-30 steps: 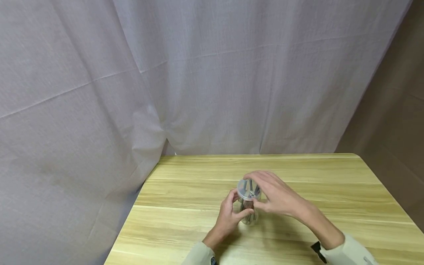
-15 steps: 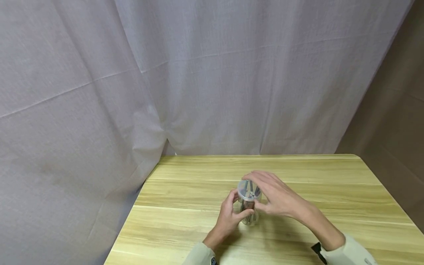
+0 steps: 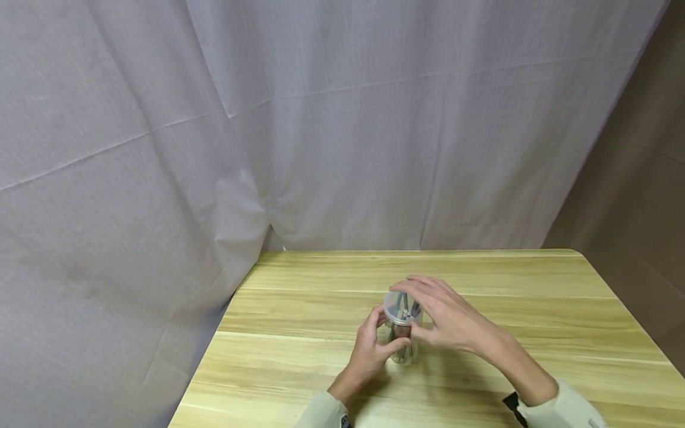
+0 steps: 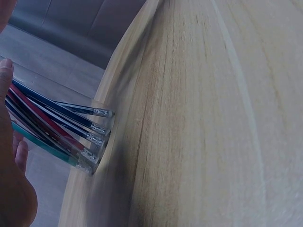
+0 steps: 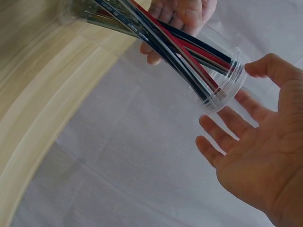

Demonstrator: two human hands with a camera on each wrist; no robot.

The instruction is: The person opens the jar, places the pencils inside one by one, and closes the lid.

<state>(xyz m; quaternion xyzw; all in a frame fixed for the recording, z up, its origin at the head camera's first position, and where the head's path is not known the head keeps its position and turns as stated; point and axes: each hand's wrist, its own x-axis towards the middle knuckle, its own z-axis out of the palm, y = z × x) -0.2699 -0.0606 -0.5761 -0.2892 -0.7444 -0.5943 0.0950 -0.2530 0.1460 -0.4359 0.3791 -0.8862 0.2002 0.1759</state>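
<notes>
A clear jar [image 3: 402,356] stands upright on the wooden table, filled with several pencils [image 5: 175,40] in red, dark blue, black and green. Their metal-ferruled ends rest at the jar's bottom in the left wrist view. My left hand [image 3: 368,346] grips the jar's body from the left, thumb across its near side. From the right, my right hand [image 3: 455,315] holds the clear lid [image 3: 393,303] by its rim, thumb on the near edge and index finger on the far edge. Its other fingers are spread beside the lid in the right wrist view.
The wood-grain table [image 3: 299,309] reaches back to a pale grey curtain [image 3: 342,148]. Its left edge borders more hanging cloth. Beyond the right edge hangs a brown-grey cloth [image 3: 637,202].
The fingers of my right hand have shifted slightly to the left over the far side of the lid. My left hand and the jar stay in place.
</notes>
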